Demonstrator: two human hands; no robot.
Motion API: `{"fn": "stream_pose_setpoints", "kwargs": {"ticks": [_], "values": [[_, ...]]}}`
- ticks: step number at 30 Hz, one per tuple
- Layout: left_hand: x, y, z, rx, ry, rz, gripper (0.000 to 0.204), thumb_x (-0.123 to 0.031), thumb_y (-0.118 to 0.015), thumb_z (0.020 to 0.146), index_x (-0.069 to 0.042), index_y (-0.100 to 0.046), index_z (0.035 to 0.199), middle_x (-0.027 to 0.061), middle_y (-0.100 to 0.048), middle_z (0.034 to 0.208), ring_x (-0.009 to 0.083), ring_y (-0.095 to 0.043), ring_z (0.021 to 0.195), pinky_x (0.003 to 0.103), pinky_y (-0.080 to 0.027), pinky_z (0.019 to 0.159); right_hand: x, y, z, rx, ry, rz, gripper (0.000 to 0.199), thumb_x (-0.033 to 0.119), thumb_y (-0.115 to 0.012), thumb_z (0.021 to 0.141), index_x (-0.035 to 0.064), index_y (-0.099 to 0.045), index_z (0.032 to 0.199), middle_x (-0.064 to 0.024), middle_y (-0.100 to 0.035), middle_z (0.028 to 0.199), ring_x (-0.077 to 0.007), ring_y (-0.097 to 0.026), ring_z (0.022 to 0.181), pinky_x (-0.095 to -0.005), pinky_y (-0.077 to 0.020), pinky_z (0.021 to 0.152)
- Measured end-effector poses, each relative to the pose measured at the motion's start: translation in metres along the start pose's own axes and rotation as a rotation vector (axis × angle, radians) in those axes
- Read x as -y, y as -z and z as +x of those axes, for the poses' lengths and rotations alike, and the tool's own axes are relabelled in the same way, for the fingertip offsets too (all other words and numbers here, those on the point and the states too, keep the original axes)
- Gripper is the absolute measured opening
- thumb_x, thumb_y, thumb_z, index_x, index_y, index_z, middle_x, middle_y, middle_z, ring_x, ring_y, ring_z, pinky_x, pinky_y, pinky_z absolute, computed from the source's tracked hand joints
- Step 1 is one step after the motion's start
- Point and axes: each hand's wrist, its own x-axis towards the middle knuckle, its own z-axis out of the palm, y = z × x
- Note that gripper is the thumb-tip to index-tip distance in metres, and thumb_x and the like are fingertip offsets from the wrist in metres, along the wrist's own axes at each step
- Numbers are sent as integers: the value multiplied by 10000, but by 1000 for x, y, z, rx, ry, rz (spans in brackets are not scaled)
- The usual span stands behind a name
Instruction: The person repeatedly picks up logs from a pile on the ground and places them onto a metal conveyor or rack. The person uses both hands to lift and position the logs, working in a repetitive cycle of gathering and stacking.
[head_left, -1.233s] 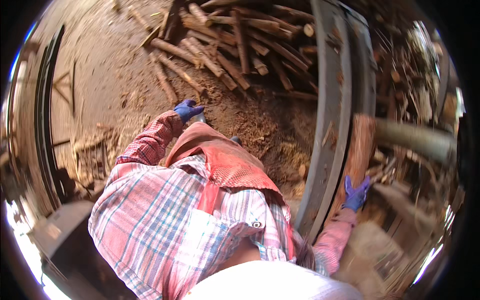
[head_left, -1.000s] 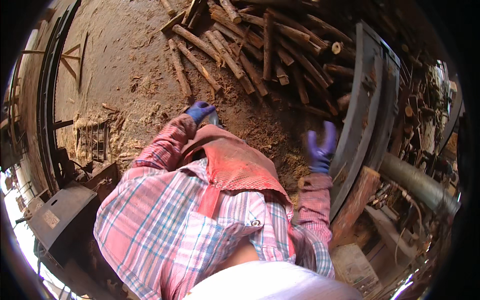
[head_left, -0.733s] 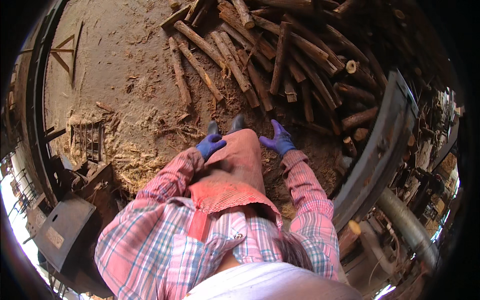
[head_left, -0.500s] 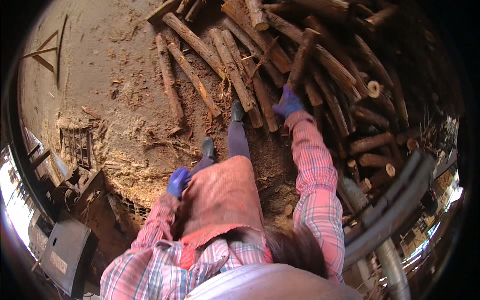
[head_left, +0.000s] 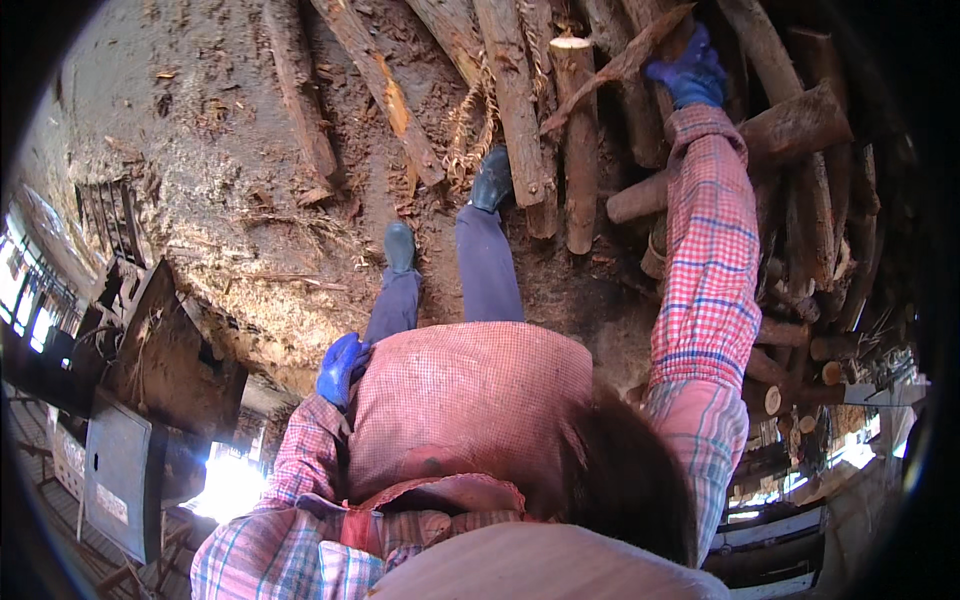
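My right hand [head_left: 692, 70], in a blue-purple glove, reaches to a brown log [head_left: 675, 38] at the upper right. Thumb and fingers are spread apart on its near part; no closed grip shows. Under that forearm lies a thick crosswise log [head_left: 805, 122]. A thin strip of bark [head_left: 620, 72] slants over the logs left of the hand. My left hand [head_left: 341, 370], in a blue glove, rests beside my knee at the edge of the reddish apron [head_left: 470, 390]. Its fingers look loosely extended, with nothing seen in them.
Several logs [head_left: 515, 110] lie before my boots [head_left: 491, 180]. More are heaped at the right, with cut ends [head_left: 772, 400] showing. Bark shreds litter the dirt floor [head_left: 200, 130]. A grey metal box [head_left: 118, 485] and a rusty metal sheet [head_left: 175, 350] stand at the left.
The view has shifted closer to the log pile. My right arm reaches farther forward and right. A log now lies crosswise under the forearm. My left hand stays by the knee.
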Motion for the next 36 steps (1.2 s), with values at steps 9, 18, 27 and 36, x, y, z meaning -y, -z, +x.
{"fn": "stream_pose_setpoints", "kwargs": {"ticks": [9, 18, 27, 36], "values": [[-68, -4, -89, 208, -297, 61, 476, -320, -594, 902, -102, -471, 1308, 107, -601, 1160, 197, -598, 970, 322, -481, 826, 76, 62, -359, 982, -330, 2272, 484, 261, -706, 794, 23, -537, 1179, -135, -633, 1008, -252, -630, 903, -389, -512, 854], [-2, -103, -232, 923, -27, 57, 522, -515, -581, 852, -126, -548, 1199, 77, -624, 1087, 221, -594, 943, 373, -459, 818, 11, 136, -779, 653, -138, 2085, 746, 295, -772, 710, 12, -430, 1310, -118, -582, 1136, -225, -582, 1008, -383, -487, 890], [172, -144, -505, 1803, -29, 187, 720, -585, -586, 824, -120, -444, 1354, 124, -564, 1245, 298, -568, 1087, 488, -454, 944, -74, 222, -987, -379, 130, 1929, 866, 240, -811, 673, 48, -363, 1389, -83, -496, 1289, -222, -455, 1195, -366, -341, 1039], [386, -138, -573, 1754, -1116, 664, 724, -257, -737, 811, 30, -353, 1354, 142, -526, 1257, 207, -529, 1125, 341, -423, 997, -259, 220, -1214, -967, -192, 975, 981, 322, -841, 619, 27, -321, 1397, -160, -501, 1282, -273, -490, 1174, -385, -397, 1007]]}}
